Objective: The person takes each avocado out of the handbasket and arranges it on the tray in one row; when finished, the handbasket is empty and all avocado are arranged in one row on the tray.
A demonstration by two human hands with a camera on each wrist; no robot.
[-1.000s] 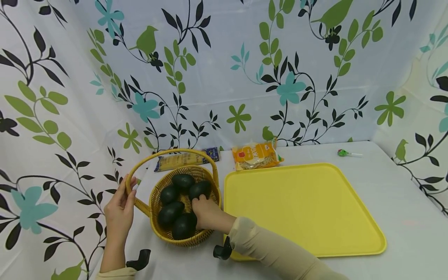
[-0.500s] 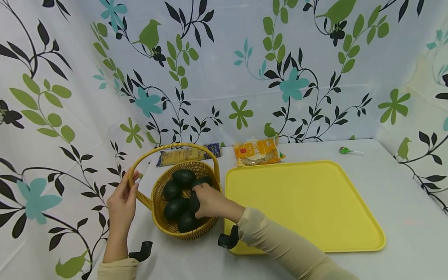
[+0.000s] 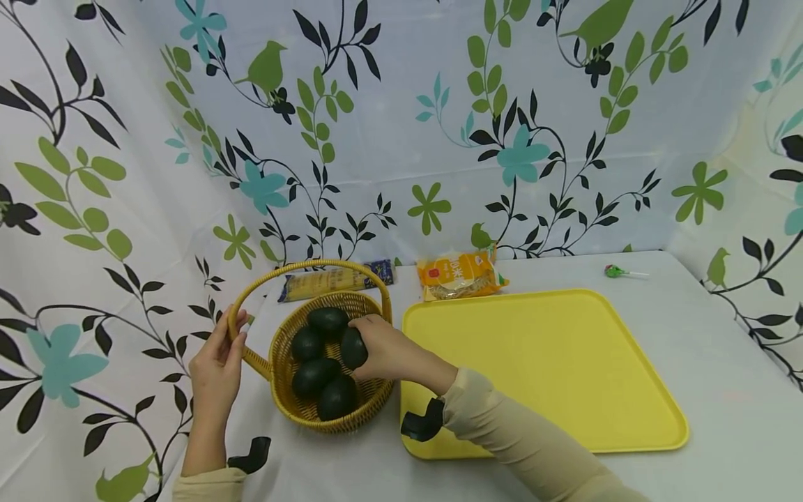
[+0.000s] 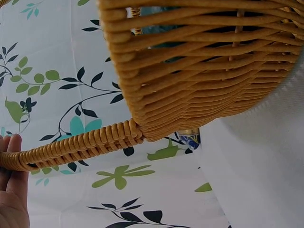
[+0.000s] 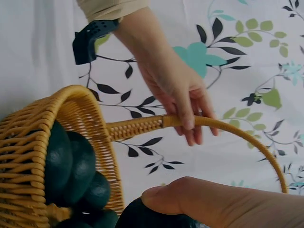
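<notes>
Dark green fruit, avocado-shaped: grasped by the right hand, thumb pressed on its skin, over the wicker basket, just off centre toward 2 o'clock. Four more dark fruits visible inside. Left hand grips the basket handle near 9 o'clock. Outward: yellow tray at 3, orange packet at 2, long packet at 12.

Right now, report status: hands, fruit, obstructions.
Left hand holding basket handle. Right hand gripping one dark fruit. Four more visible in basket. Basket rim between held fruit and yellow tray.
</notes>
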